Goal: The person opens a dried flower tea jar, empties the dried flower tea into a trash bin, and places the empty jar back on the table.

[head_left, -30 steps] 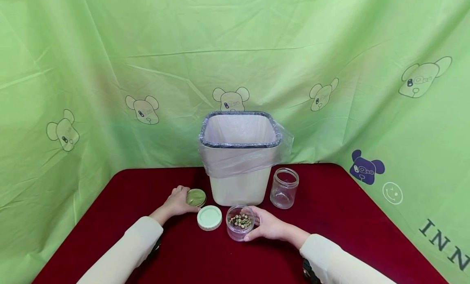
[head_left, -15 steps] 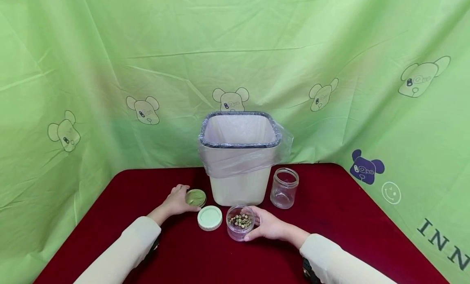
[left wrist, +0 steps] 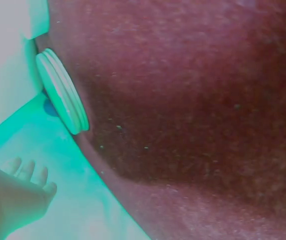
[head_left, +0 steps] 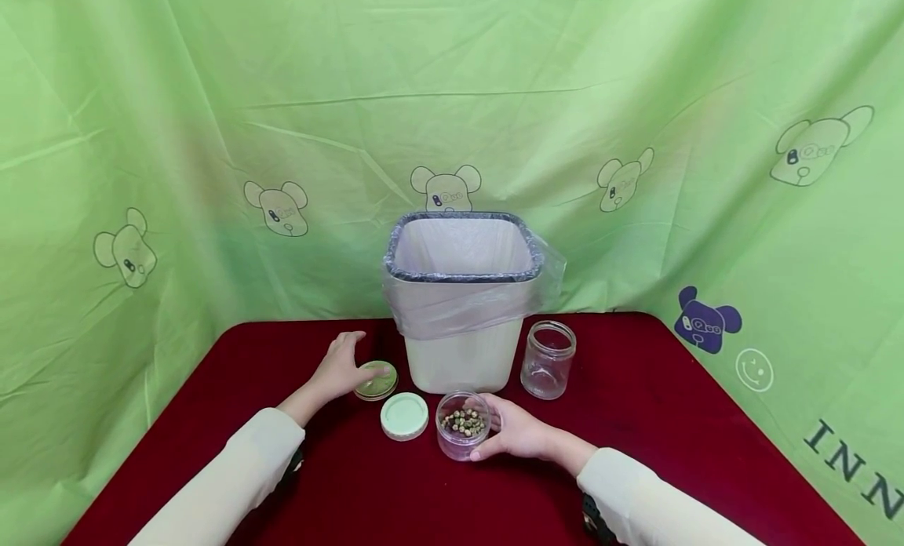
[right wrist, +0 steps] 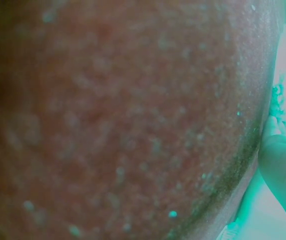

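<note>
My left hand [head_left: 337, 371] is held above a flat round green lid-like disc [head_left: 378, 386] with a gold-toned rim. Its thumb overlaps the disc, while the other fingers reach away from it. In the left wrist view, those fingers [left wrist: 26, 171] extend loosely, apart from a ridged disc [left wrist: 62, 92]. My right hand [head_left: 519, 430] grips the side of a small clear round jar [head_left: 455, 449] on the table. Inside lie small greenish-brown dried balls [head_left: 464, 422]. Only a part of the right hand [right wrist: 283, 160] enters the right wrist view.
Between the hands lies a pale green round lid [head_left: 405, 415]. A cream waste bin [head_left: 459, 365] with a plastic liner stands behind. To its right is a clear glass jar [head_left: 545, 377] without a lid. Dark red cloth [head_left: 395, 499] covers the table; green curtains surround it.
My left hand has lifted from the side of the green disc, its fingers moving up and away while the thumb comes over the disc. My right hand stays on the small jar.
</note>
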Demonstrator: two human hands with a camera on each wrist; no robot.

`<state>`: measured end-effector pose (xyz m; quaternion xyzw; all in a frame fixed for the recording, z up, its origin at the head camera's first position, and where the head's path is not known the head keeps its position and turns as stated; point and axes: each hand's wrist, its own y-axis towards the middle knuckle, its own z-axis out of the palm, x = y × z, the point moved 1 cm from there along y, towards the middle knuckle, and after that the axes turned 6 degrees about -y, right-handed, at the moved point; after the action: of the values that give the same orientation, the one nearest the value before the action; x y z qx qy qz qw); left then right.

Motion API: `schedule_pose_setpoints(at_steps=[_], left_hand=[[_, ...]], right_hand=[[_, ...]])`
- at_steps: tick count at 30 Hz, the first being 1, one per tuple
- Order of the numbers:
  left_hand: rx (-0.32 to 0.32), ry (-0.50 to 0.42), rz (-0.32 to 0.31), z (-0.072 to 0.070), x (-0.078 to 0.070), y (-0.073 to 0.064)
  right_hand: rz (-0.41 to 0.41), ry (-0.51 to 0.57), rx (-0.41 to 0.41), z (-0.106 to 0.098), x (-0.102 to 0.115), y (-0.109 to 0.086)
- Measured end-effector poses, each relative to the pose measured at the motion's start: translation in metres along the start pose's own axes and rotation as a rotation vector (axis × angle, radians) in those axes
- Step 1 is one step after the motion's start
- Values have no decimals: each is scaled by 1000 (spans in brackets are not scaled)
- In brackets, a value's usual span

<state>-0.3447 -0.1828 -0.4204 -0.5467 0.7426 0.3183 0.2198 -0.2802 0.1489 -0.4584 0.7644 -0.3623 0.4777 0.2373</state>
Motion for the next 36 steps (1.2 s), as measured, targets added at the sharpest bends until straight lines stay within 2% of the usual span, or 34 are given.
schedule_pose_setpoints(at_steps=[7, 16, 19, 28, 36], left_hand=[[-80, -114, 20, -4, -17, 6], [-182, -314, 146, -14, -41, 13], [-191, -376, 178, -19, -51, 16], [-144, -610, 211, -33, -77, 30], [-195, -656, 182, -42, -98, 43]], right_hand=[[-11, 5, -4, 0, -1, -1], [-13, 9, -4, 1, 0, -2], [-9, 7, -4, 0, 0, -2], [-27, -3, 1, 0, 2, -2], [-24, 25, -1, 1, 4, -2]])
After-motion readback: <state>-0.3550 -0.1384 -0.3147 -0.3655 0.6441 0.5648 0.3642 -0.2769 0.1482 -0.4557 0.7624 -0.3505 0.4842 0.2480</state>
